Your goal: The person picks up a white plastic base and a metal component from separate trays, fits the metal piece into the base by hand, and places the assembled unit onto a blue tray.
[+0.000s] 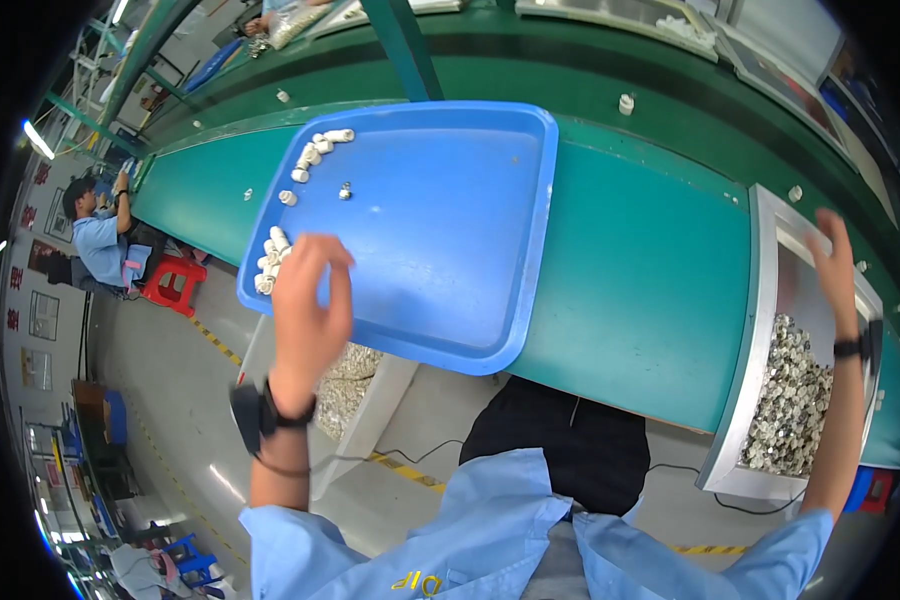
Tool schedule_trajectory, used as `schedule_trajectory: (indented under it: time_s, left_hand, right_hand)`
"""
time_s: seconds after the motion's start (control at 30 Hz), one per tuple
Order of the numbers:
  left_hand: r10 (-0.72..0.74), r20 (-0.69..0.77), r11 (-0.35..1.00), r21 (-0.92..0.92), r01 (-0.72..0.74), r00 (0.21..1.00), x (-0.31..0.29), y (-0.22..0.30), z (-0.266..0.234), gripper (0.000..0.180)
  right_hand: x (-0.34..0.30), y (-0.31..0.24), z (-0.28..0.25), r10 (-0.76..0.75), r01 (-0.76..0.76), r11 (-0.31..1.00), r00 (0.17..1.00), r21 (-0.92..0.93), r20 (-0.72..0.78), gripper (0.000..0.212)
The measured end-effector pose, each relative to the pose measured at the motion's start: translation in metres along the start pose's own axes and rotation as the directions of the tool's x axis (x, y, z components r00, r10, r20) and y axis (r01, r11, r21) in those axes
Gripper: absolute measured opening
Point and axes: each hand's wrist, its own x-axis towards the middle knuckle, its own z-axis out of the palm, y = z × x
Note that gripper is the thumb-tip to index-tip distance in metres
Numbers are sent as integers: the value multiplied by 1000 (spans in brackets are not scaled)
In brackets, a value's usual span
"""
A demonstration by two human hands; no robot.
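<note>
My left hand (pixel 310 300) is over the left edge of a blue plastic tray (pixel 542 220), with curved fingers and the thumb apart from them. Nothing shows between them. Just beside it lies a cluster of small white cylindrical parts (pixel 270 262). More white parts (pixel 310 156) form a row at the tray's far left corner. One small part with a metallic look (pixel 345 191) stands alone nearby. To the right, my right hand (pixel 836 265) hovers above a metal-framed bin (pixel 745 370), its fingers spread and slightly blurred. Small silvery metal pieces (pixel 788 400) are heaped in that bin.
The blue tray rests on a green conveyor belt (pixel 650 290). Below it is another bin of small pale pieces (pixel 345 395). A green post (pixel 403 50) rises behind the tray. Loose white parts (pixel 626 103) sit on the far ledge. A co-worker (pixel 105 235) sits at far left.
</note>
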Motion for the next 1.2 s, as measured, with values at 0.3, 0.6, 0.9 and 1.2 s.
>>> schedule_trajectory:
  time_s: [0.3,0.6,0.9,1.2]
  left_hand:
    - [-193,12,970,152,189,981,76,-164,45,27]
    - [-148,223,798,602,-17,964,123,-188,74,29]
    - [53,305,745,622,-241,951,151,-221,90,19]
    - [-25,59,957,289,7,998,148,-209,71,20]
  right_hand:
    - [-156,-116,-86,217,-204,976,946,-79,241,26]
    - [-159,-114,-89,203,-195,977,975,-81,94,21]
    - [-158,-109,-86,127,-106,979,985,-172,120,21]
    - [-147,-120,-96,254,-251,947,967,202,9,20]
